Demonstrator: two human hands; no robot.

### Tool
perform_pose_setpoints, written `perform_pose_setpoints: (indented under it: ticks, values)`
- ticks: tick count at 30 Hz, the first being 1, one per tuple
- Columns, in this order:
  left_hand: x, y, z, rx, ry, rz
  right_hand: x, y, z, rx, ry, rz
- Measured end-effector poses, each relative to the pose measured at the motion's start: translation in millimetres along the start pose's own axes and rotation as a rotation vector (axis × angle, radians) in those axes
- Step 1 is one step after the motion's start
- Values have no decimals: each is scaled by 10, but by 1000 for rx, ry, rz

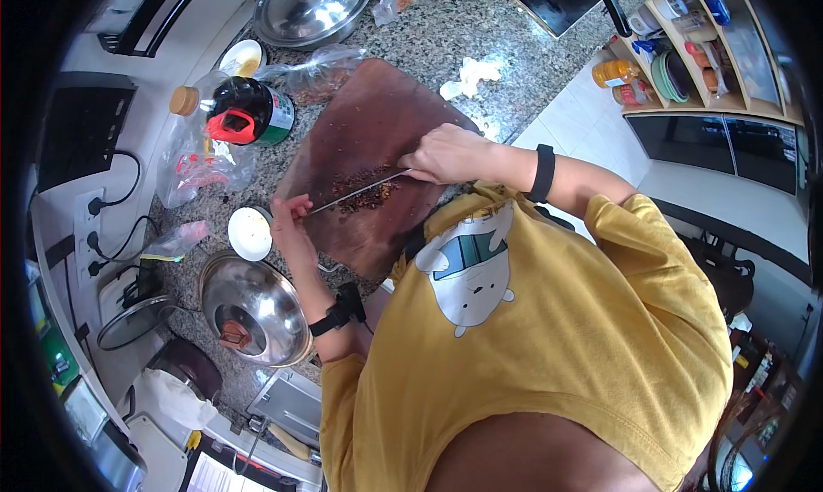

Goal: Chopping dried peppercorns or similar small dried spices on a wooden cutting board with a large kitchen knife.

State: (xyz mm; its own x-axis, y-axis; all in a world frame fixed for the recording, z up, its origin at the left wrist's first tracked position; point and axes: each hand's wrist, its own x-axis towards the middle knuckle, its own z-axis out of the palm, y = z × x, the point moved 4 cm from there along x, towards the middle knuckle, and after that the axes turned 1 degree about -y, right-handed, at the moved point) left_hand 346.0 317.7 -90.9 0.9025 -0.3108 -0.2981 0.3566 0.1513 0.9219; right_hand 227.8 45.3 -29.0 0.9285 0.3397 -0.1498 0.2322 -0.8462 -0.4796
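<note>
My right hand (443, 154) is closed around the handle end of a kitchen knife (357, 192). The blade is seen nearly edge-on and runs down-left across a brown wooden cutting board (386, 113). At the blade's far end is my left hand (291, 225), fingers extended and at or against the tip; exact contact is hard to tell. Under and around the blade lies a pile of finely chopped dark reddish-brown bits (366, 203), with loose crumbs scattered over the board. The handle is hidden by my right hand.
Left of the board stand a dark sauce bottle with a red handle (233, 125), a small white dish (249, 233) and a lidded steel pot (263, 312). A plastic bag (315, 74) touches the board's far side. Beyond are a large steel pot (312, 10) and crumpled tissue (472, 77).
</note>
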Motion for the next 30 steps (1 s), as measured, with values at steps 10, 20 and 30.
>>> perform_pose_setpoints:
  ticks: [10, 20, 30]
  values:
    - [46, -113, 148, 130, 201, 118, 37, -106, 25, 14, -120, 90]
    - [-1, -43, 276, 235, 298, 138, -102, 32, 218, 42, -17, 27]
    - [24, -63, 275, 381, 572, 220, -123, -83, 295, -51, -55, 26]
